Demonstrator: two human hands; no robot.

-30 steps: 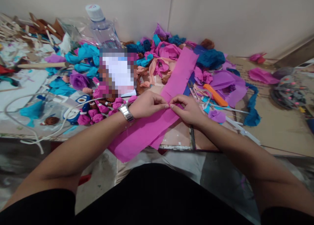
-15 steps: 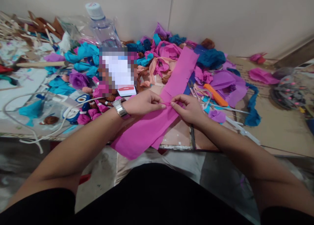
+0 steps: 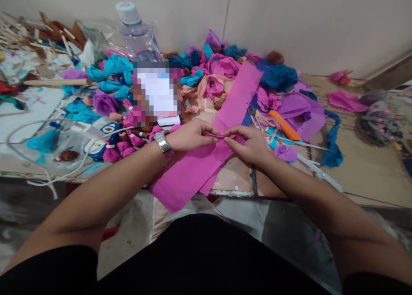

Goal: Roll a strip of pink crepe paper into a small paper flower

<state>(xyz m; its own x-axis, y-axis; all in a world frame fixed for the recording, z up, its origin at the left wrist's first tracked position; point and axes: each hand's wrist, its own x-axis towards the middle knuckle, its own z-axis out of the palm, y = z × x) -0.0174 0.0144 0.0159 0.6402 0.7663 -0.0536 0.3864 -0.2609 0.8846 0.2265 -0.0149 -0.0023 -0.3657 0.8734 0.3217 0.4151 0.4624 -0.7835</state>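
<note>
Pink paper is pinched narrowly between both hands.

Both hands pinch the long pink paper.

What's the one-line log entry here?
left hand: pinching; right hand: pinching; thin pink paper: between hands; long flat pink paper strip: below

Craft workspace: pink paper, rosettes
</note>
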